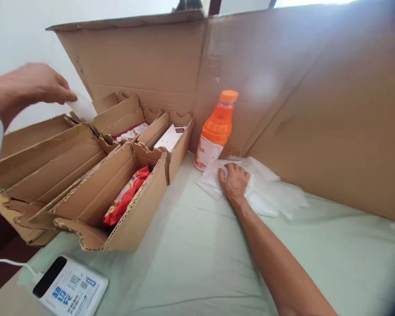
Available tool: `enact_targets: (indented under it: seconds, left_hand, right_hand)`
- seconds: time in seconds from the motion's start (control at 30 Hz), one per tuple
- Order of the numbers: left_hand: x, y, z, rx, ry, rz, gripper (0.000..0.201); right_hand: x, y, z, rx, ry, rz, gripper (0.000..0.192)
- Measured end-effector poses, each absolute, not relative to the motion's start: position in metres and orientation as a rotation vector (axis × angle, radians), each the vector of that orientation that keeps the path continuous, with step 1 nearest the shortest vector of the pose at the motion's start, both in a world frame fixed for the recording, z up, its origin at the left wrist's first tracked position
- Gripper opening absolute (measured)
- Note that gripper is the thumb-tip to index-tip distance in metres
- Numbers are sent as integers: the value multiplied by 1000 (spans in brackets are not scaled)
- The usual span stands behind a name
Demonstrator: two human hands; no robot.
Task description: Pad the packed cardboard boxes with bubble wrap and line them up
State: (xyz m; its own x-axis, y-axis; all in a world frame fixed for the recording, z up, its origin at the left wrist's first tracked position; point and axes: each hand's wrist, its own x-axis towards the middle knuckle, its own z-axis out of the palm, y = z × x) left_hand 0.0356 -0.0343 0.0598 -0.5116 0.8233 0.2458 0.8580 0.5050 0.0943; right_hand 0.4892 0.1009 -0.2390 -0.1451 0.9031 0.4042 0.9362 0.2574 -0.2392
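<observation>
My left hand (48, 83) is raised at the upper left, closed in a pinch on a translucent white plastic sheet (83, 108) that hangs over the back of the cardboard boxes. My right hand (234, 179) rests palm down on a loose pile of clear bubble wrap bags (270, 193), its fingers apart and a little bent. Just beyond it, a bottle with an orange cap (215, 129), orange on top with a white label below, leans to the right beside the wrap.
Cardboard compartments (145, 197) at the left hold a red snack packet (127, 195), red-and-white packets (131, 131) and white card (170, 138). A cabled white power bank (74, 287) lies in front. Tall cardboard panels (332, 114) stand behind the green cloth (197, 259).
</observation>
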Motion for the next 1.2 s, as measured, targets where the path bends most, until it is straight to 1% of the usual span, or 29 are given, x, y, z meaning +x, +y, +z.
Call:
enact_targets:
  seconds: [0.07,0.13,0.2,0.3,0.4,0.43,0.5,0.57,0.6,0.67,0.77,0.83,0.9,0.97,1.03,1.13,1.2]
  left_hand:
    - [63,-60,80,-1271,-2571,-344,45]
    - [101,-86,92,-1242,-2494,-519,45]
    - [143,-107,95,-1361,-2454,-716,44]
    - [203,-122,87,-1692,-2332,-934,33]
    - [258,-118,65,-2133,-2232,-1017,22]
    - [277,-113,55,-2272,-2240,-1020,18]
    - [315,-103,32,-2504,-2293,-1137,9]
    - [352,-92,6,-2633,-2423,-1385,13]
    - [368,-88,-7,-2665,-2472,-1437,15]
    - [396,-81,-34,-2668,-2568,-1493,19]
    - [421,-80,-79,-2598,-2710,-1548,15]
    - [428,-84,-112,-2489,-2798,-1612,24]
    - [430,-92,-146,-2360,-2853,-1665,33]
    - [430,-105,-179,-2254,-2858,-1705,36]
    - [428,-120,-207,-2169,-2824,-1746,37]
    - [425,-140,-235,-2113,-2710,-1841,34]
    - [423,-147,-246,-2111,-2616,-1922,28]
  right_hand:
    - [486,97,-232,-1662,-2082,-33,35]
    - [485,92,-220,-1631,-2095,64,32]
    - [488,85,-204,-1566,-2087,173,32]
    - [505,66,-176,-1437,-1998,316,40]
    - [535,33,-153,-1296,-1925,526,52]
    - [547,19,-147,-1255,-1918,594,58]
    - [570,-10,-138,-1134,-1878,793,71]
    - [589,-40,-134,-978,-1774,1076,81]
    - [598,-53,-134,-926,-1718,1201,84]
    - [611,-75,-139,-936,-1650,1330,82]
    - [626,-92,-152,-1130,-1641,1199,65]
    - [636,-90,-159,-1224,-1618,1069,62]
    - [646,-76,-160,-1328,-1607,898,61]
    - [655,-54,-158,-1446,-1605,692,59]
    - [662,-30,-156,-1567,-1635,510,63]
    - [668,-4,-161,-1716,-1763,364,73]
    - [669,5,-171,-1773,-1863,310,71]
